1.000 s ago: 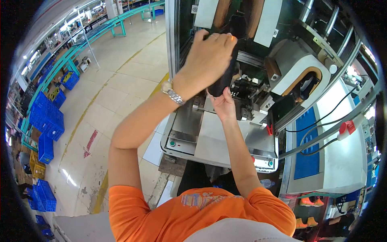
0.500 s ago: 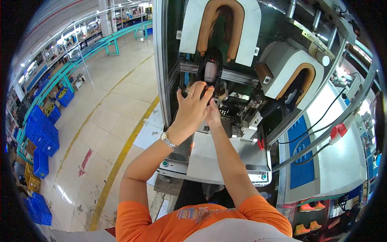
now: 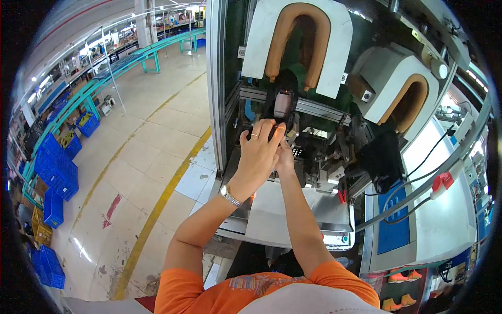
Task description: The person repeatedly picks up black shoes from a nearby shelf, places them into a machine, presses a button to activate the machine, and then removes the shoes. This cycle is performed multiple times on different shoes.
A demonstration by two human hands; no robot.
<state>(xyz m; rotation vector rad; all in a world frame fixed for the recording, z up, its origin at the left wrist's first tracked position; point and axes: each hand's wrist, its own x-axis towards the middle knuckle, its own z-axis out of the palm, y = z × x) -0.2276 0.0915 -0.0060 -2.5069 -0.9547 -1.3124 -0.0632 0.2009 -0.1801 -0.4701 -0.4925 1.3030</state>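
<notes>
- Where 1 s ago the left hand [image 3: 259,152] gripped the black shoe [image 3: 281,102] high at frame top, both hands now sit lower, at frame centre, against the shoe's lower end.
- Shoe: now upright on the machine [image 3: 293,209], directly below the brown U-shaped pad [image 3: 298,42] in its white block, upper centre.
- Left hand: fingers curled loosely, tips touching the shoe; a full grip does not show.
- Right hand [image 3: 285,157]: mostly hidden behind the left; its closure cannot be told.
- Judgement: shoe appears seated on its mount; the hands look to be adjusting, not carrying.
- A 2nd pad [image 3: 405,102] stands at upper right; blue crates [image 3: 55,172] at left.
</notes>
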